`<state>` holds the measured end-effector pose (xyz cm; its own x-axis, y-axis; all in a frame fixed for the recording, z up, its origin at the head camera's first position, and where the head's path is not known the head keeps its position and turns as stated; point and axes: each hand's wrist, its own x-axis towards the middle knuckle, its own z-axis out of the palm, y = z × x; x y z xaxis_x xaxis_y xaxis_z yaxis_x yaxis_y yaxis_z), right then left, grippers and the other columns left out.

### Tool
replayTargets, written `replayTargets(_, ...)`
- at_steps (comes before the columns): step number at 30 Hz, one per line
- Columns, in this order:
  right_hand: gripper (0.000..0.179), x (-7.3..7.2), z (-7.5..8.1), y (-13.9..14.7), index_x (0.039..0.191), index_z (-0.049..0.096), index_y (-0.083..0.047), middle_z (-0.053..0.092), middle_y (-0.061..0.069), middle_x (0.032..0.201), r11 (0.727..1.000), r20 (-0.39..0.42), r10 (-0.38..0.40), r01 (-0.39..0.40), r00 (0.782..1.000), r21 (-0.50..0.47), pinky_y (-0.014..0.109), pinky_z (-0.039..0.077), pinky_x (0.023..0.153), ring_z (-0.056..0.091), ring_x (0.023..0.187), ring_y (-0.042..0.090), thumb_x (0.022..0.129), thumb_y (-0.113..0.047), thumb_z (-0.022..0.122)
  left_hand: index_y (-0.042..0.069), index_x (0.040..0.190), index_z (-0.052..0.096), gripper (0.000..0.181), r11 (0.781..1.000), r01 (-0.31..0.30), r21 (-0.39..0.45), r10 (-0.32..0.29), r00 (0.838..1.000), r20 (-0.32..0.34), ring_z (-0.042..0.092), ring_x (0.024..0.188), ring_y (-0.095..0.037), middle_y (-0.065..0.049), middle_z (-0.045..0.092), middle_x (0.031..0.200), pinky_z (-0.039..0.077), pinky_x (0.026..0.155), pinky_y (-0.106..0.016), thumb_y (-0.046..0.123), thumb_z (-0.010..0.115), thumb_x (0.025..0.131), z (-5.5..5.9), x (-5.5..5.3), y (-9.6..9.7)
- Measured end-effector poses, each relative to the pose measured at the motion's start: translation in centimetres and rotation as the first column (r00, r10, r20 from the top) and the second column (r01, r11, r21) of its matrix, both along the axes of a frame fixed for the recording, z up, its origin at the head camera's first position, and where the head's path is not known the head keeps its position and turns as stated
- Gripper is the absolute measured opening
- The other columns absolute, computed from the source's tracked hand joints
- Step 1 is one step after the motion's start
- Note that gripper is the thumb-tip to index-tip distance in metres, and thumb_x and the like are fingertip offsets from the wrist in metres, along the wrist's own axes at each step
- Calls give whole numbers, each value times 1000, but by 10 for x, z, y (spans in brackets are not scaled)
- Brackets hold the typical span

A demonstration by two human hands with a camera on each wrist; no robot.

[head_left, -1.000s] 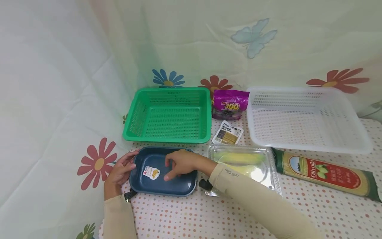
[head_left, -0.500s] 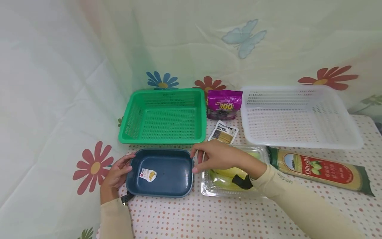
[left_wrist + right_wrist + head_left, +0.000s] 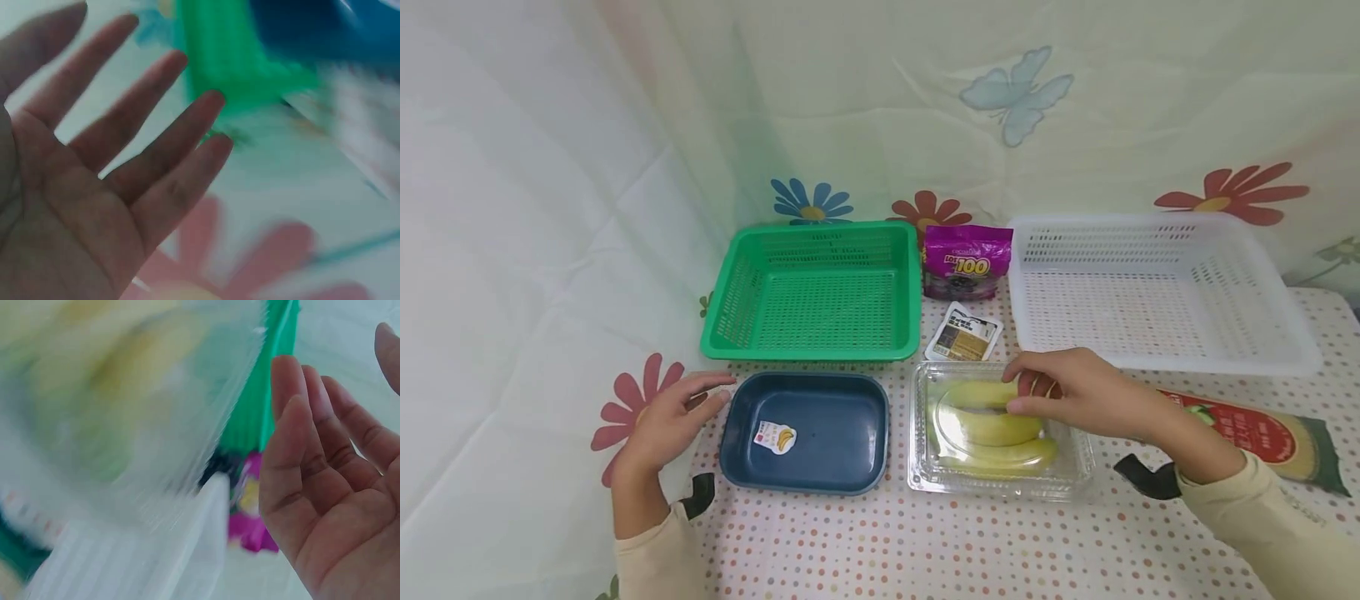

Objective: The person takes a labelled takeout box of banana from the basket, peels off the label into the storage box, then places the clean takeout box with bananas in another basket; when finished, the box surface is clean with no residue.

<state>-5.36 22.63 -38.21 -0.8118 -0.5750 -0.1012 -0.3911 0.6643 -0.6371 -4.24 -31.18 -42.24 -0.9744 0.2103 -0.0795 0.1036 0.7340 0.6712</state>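
A dark blue tray [image 3: 842,454] with a banana-picture sticker [image 3: 775,437] inside lies at the left front of the table. My left hand [image 3: 662,425] is just off its left side; in the left wrist view the palm and spread fingers [image 3: 159,147] hold nothing. To the tray's right sits a lidded clear plastic box [image 3: 925,475] with several bananas [image 3: 1000,427] inside. My right hand [image 3: 1075,387] hovers over the box's right part, fingers loosely bent. In the right wrist view, nothing lies between its thumb and fingers [image 3: 284,462].
Behind the tray stands a green basket [image 3: 910,321], with a white basket [image 3: 1277,333] at the right. Between them are a purple candy bag [image 3: 967,262] and a small flat packet [image 3: 966,333]. A spaghetti pack [image 3: 1277,437] lies partly behind my right arm.
My right hand has moved right, from over the blue tray to over the banana box. The left hand has drawn back left from the tray's edge. The sticker stays in the tray.
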Motion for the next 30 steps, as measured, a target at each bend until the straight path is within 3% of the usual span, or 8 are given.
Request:
replayTargets(3, 28, 7, -2, 15, 112, 70, -17, 65, -19, 83, 999, -64, -25, 27, 998, 32, 22, 54, 65, 59, 74, -6, 94, -39, 73, 10, 135, 65, 37, 998, 29, -54, -34, 994, -103, 58, 130, -35, -13, 65, 137, 52, 101, -59, 23, 65, 101, 18, 3, 34)
replayTargets(6, 32, 12, -6, 25, 114, 70, -14, 64, -20, 82, 994, -137, -37, 51, 990, 98, 21, 50, 61, 55, 71, -7, 93, -37, 74, 11, 136, 65, 38, 994, 81, -71, -92, 984, -156, 60, 128, -32, -11, 65, 135, 53, 100, -56, 26, 65, 101, 25, 5, 73)
replayTargets(9, 38, 15, -11, 34, 119, 69, -11, 61, -18, 79, 983, -207, -49, 84, 977, 166, 21, 46, 58, 50, 67, -6, 92, -37, 76, 15, 135, 66, 36, 990, 139, -24, -141, 974, -177, 64, 122, -26, -6, 65, 132, 57, 96, -47, 30, 64, 102, 20, 4, 112)
replayTargets(15, 56, 21, -20, 47, 133, 63, -11, 67, -8, 84, 953, -240, -68, 135, 968, 272, 26, 47, 58, 51, 66, 0, 90, -46, 75, 17, 139, 64, 37, 970, 225, 90, -215, 970, -110, 65, 115, -23, -8, 63, 129, 61, 88, -36, 30, 59, 105, 2, 5, 174)
replayTargets(20, 72, 28, -27, 57, 144, 55, -14, 65, -5, 86, 943, -233, -53, 126, 971, 309, 25, 43, 57, 46, 61, -2, 89, -57, 72, 14, 148, 55, 45, 939, 331, 96, -325, 943, -74, 66, 108, -27, -14, 54, 141, 60, 84, -35, 29, 58, 105, -4, 8, 201)
replayTargets(23, 78, 32, -31, 62, 149, 52, -17, 61, -7, 84, 938, -221, -41, 114, 974, 328, 23, 41, 57, 41, 59, -5, 88, -62, 70, 15, 151, 51, 48, 923, 375, 84, -373, 927, -38, 69, 93, -20, -17, 47, 149, 59, 80, -31, 30, 58, 105, -4, 9, 211)
replayTargets(27, 83, 36, -38, 67, 151, 50, -21, 56, -10, 82, 936, -212, -33, 104, 977, 335, 22, 39, 57, 40, 62, -4, 84, -66, 71, 17, 153, 48, 53, 919, 391, 54, -393, 919, 21, 66, 74, -4, -21, 40, 157, 57, 81, -34, 33, 60, 104, -5, 11, 220)
replayTargets(30, 86, 38, -41, 68, 153, 47, -27, 53, -11, 79, 933, -194, -36, 102, 980, 345, 22, 38, 56, 41, 64, -1, 82, -70, 71, 20, 155, 46, 57, 920, 390, 40, -392, 917, 74, 65, 75, -2, -22, 35, 160, 56, 89, -42, 36, 62, 103, -7, 11, 225)
